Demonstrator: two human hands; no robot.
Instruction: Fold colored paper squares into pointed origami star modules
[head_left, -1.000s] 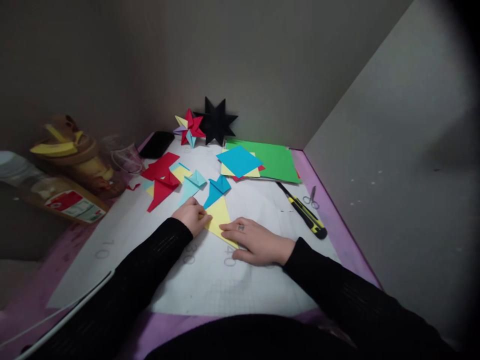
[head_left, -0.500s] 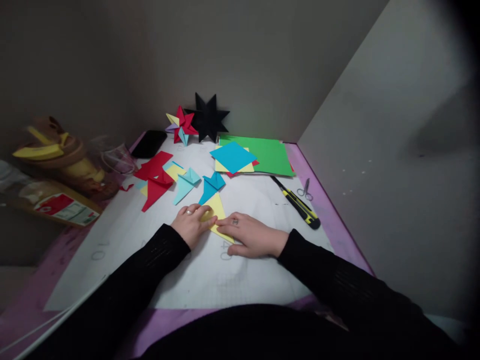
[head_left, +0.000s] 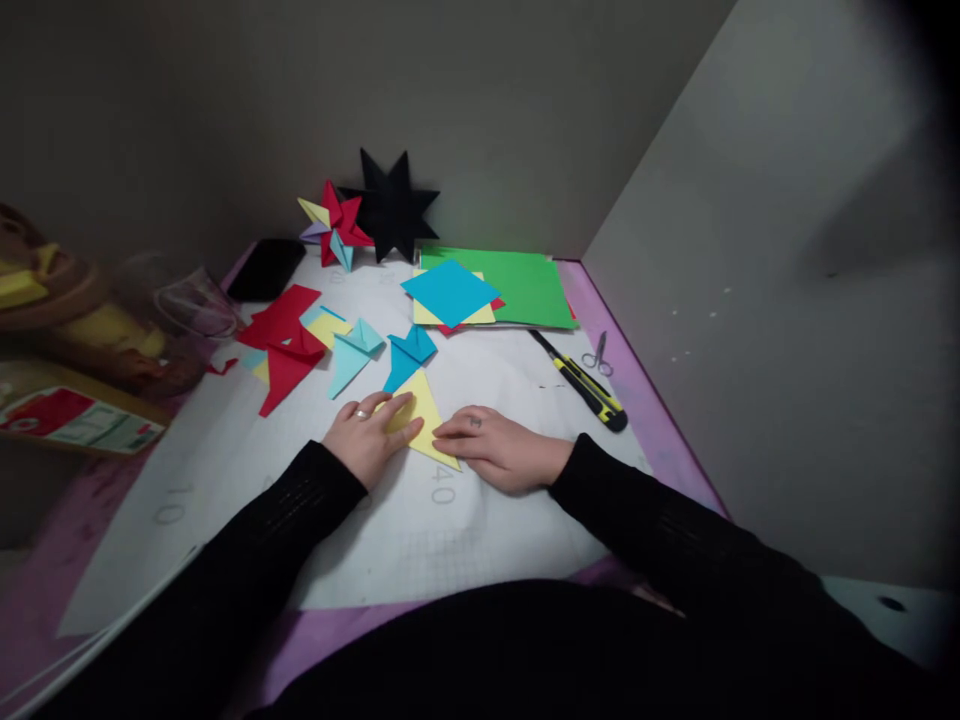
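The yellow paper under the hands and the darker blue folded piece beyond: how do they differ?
The yellow paper has the left hand and right hand on it; the darker blue folded piece has neither. The yellow paper shows a plain surface, while the darker blue folded piece has layered flaps and a narrow tail. Both lie on the white sheet.

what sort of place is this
Probably a small craft corner, perhaps at home: a paper-covered table between grey walls, with folded paper shapes and a stack of coloured sheets, plus a cutter and small scissors.
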